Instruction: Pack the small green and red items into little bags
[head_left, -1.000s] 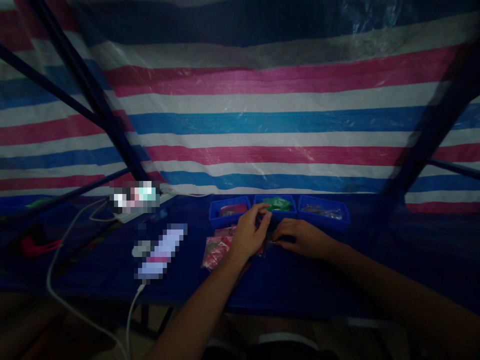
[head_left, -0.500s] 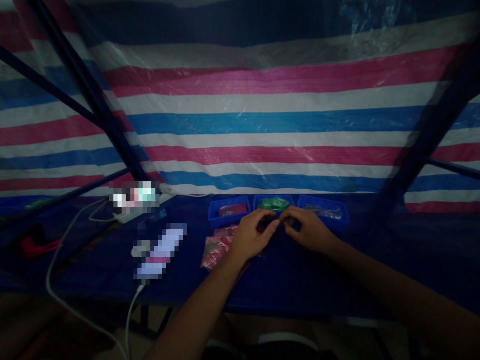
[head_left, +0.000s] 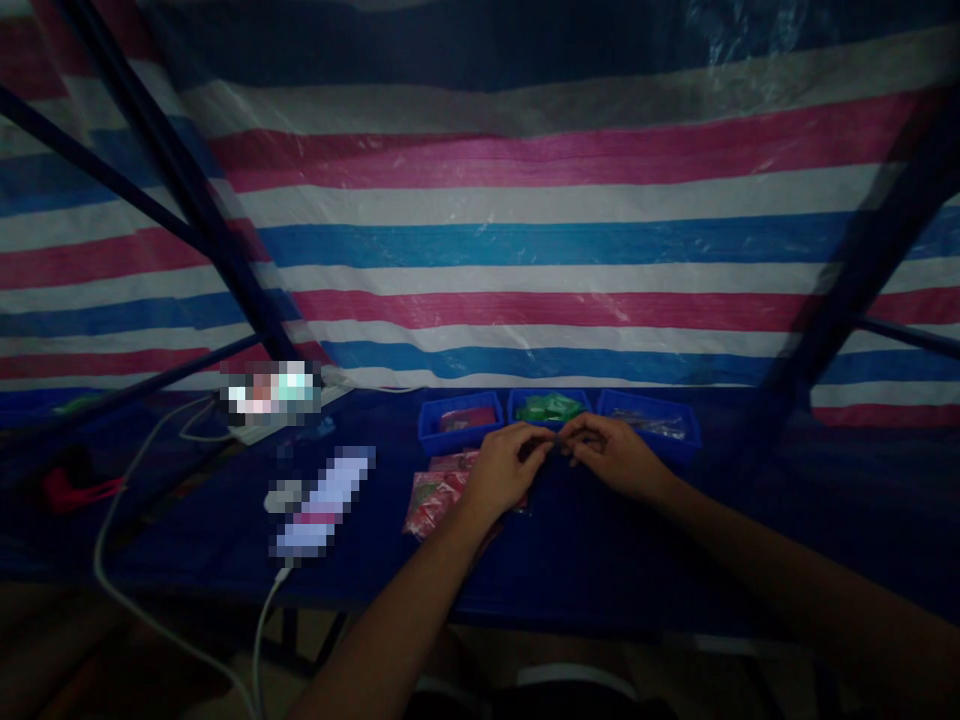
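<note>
My left hand (head_left: pixel 508 468) is closed in a pinch, thumb against fingertips, in front of the blue bins. Close beside it, fingertips nearly meeting, my right hand (head_left: pixel 621 456) is pinched too. Whatever lies between the fingertips is too small and dark to name. Flat pink-and-clear packets (head_left: pixel 433 503) lie on the blue table (head_left: pixel 600 560), partly hidden by my left hand and forearm. Behind the hands stand a left blue bin (head_left: pixel 426 438) holding pink packets, a middle blue bin (head_left: pixel 513 398) with green packets (head_left: pixel 553 407), and a right blue bin (head_left: pixel 691 440) with clear packets (head_left: pixel 660 424).
To the left lie a blurred-out phone (head_left: pixel 326 505) on a white cable (head_left: pixel 259 630) and a power strip (head_left: pixel 255 428) with blurred items on it. A pink-red object (head_left: pixel 60 490) sits at far left. Dark frame posts (head_left: pixel 180 190) and a striped plastic sheet (head_left: pixel 525 240) enclose the table.
My fingers have shifted slightly at the meeting point, the right-hand fingers now looking a little straighter. The packets and bins stay in place.
</note>
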